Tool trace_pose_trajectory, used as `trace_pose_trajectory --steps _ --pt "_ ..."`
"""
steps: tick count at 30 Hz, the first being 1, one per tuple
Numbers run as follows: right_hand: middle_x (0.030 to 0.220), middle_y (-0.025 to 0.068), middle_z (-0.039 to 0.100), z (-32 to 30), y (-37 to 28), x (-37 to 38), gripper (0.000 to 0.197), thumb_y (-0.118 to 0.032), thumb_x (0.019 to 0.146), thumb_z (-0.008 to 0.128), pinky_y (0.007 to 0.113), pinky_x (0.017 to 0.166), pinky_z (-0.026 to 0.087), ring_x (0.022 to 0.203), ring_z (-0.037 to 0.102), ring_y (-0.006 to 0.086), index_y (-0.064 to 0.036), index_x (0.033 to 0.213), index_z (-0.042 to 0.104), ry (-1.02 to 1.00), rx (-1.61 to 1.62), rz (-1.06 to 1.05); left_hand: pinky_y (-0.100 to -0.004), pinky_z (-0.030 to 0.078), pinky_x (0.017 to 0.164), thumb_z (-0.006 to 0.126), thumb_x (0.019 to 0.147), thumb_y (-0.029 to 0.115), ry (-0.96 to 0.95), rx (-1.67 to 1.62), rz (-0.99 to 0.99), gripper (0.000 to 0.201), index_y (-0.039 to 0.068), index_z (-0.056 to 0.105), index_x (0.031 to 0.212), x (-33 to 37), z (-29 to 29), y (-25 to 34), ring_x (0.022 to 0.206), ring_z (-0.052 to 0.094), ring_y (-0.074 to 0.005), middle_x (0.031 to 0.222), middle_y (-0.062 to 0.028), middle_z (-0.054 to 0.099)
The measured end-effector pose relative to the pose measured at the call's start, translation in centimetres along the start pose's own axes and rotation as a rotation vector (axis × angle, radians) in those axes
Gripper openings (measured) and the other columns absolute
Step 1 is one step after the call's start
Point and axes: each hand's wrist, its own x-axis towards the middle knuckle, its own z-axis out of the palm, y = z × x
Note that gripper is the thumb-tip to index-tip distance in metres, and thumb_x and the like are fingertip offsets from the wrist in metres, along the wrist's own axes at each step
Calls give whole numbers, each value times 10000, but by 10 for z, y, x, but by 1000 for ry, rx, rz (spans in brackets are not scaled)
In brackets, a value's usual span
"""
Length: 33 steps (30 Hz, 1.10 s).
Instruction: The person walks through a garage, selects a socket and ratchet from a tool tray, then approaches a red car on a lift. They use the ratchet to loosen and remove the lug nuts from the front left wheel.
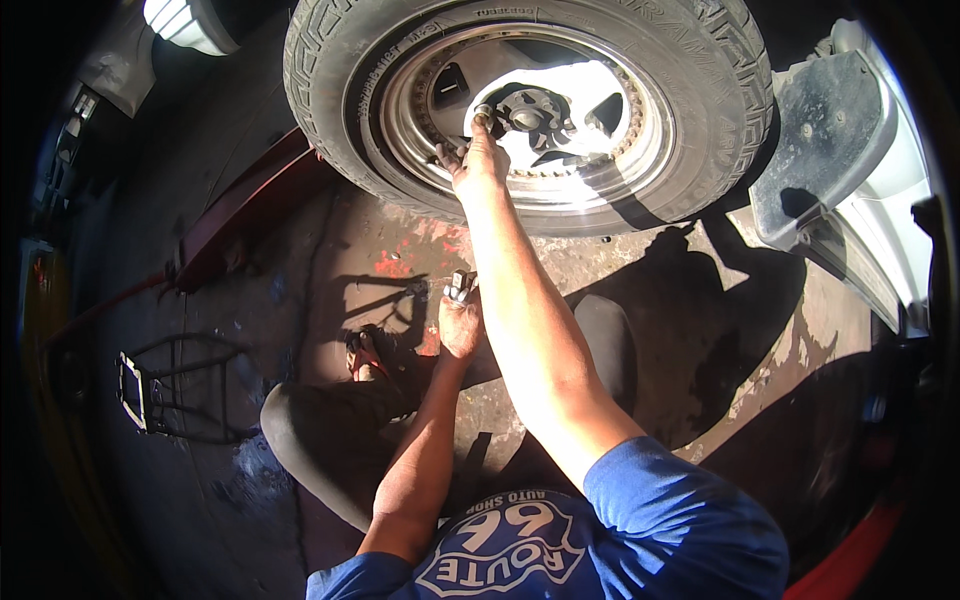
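In front of me a thick-treaded tire (330, 130) surrounds a silver wheel rim (408, 120), upright and partly in bright sun. My right hand (478, 168) reaches up to the wheel's middle, its thumb and fingertips pressed on a lug nut (484, 113) left of the dark hub (528, 120). Lower down, close to my knee, my left hand (460, 325) is curled around several shiny metal lug nuts (460, 288). Its fingers are partly hidden by the nuts and by shadow.
A black metal frame stand (175, 388) is on the floor at left. Behind it, a red metal beam (250, 195) runs toward the tire. The vehicle's pale body panel (890, 225) and dark mudguard (815, 125) rise at right. My bent knees (310, 440) flank the work.
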Motion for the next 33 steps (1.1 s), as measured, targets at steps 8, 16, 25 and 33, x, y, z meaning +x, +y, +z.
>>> trace_pose_trajectory --steps 8,16,25,33 --pt "903 88 581 -9 -6 5 296 -146 876 740 372 572 595 741 540 145 -25 1073 555 -65 20 48 -273 523 797 570 949 -24 239 451 -73 107 29 575 1042 7 25 10 917 624 -145 1000 -65 634" --pt "820 55 561 -6 -8 -7 280 -272 935 690 387 592 553 684 523 150 -12 965 590 112 -219 -74 -282 465 704 609 944 22 237 342 -10 42 41 577 962 4 35 12 853 589 -111 911 -36 623" --pt "958 112 607 -9 -1 3 423 -175 900 721 361 545 579 764 593 195 -34 1168 425 100 -129 -58 -347 501 969 404 1015 41 10 141 22 194 40 565 1123 7 -18 1 1071 606 -202 1141 -138 626" --pt "994 100 482 -10 1 0 324 -136 886 712 430 739 643 905 491 182 -12 1134 546 -95 16 -29 -386 463 947 411 1017 130 169 451 -17 140 72 537 1003 4 -28 7 999 554 -222 1003 -101 600"
